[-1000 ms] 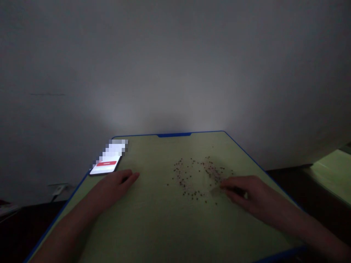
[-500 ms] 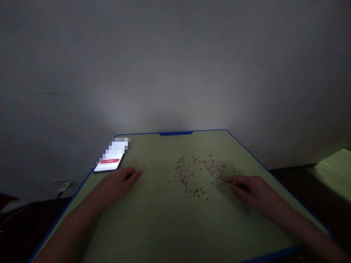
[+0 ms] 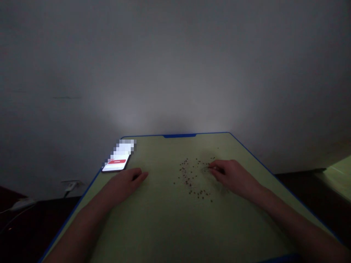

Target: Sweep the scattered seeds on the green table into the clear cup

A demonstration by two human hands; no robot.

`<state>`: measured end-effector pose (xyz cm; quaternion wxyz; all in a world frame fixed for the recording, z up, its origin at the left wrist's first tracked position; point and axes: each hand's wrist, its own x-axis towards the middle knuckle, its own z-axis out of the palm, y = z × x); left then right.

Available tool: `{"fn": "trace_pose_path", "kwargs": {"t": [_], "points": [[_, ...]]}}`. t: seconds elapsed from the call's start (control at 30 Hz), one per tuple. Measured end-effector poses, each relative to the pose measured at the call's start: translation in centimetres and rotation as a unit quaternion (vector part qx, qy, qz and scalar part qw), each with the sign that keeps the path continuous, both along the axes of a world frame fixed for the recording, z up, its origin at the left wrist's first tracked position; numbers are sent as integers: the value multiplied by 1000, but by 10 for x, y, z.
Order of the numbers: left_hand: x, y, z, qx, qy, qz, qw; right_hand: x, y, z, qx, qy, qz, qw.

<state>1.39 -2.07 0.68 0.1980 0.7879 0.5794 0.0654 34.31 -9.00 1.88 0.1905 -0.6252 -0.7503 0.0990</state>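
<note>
Our right hand (image 3: pixel 229 175) pinches a blurred thing (image 3: pixel 205 169) over dark specks (image 3: pixel 187 182); our left hand (image 3: pixel 128 182) curls loosely near the phone (image 3: pixel 116 162) at the bench's (image 3: pixel 153 219) left edge.

Bare forearms (image 3: pixel 93 210), bare left hand (image 3: pixel 127 185), bare right hand (image 3: pixel 229 176)

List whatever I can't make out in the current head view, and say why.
All in the head view:
- What the right hand pinches, if anything: dim and blurred.
- What the dark specks are: too small.
- Most of the phone screen: pixelated.
- Left hand palm: hidden by the hand itself.
- Pale surface on the right: cut off by the picture's edge.
</note>
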Motion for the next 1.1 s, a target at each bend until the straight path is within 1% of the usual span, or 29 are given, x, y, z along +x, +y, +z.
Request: {"fn": "trace_pose_path", "kwargs": {"t": [0.13,0.27,0.37,0.5,0.67,0.93,1.03,1.1], "points": [[-1,-1,-1,0,-7,-6,1000,-15,12,-6,12,-21,8,1000],[0,-1,-1,-2,1,-11,1000,-18,12,-9,11,-32,18,999],[0,-1,-1,-2,11,-11,1000,-17,11,-10,2,-33,12,999],[0,0,-1,-1,3,-16,1000,-15,12,-12,5,-10,11,1000],[0,0,-2,-1,6,-10,1000,-18,10,-15,-12,15,-3,1000],[1,0,0,-6,6,-5,1000,-42,12,-21,-29,73,-12,997],[2,-1,2,-5,8,-6,1000,-43,18,-17,-47,93,0,995],[2,-1,2,-6,9,-6,1000,-33,21,-9,-38,89,2,995]]}}
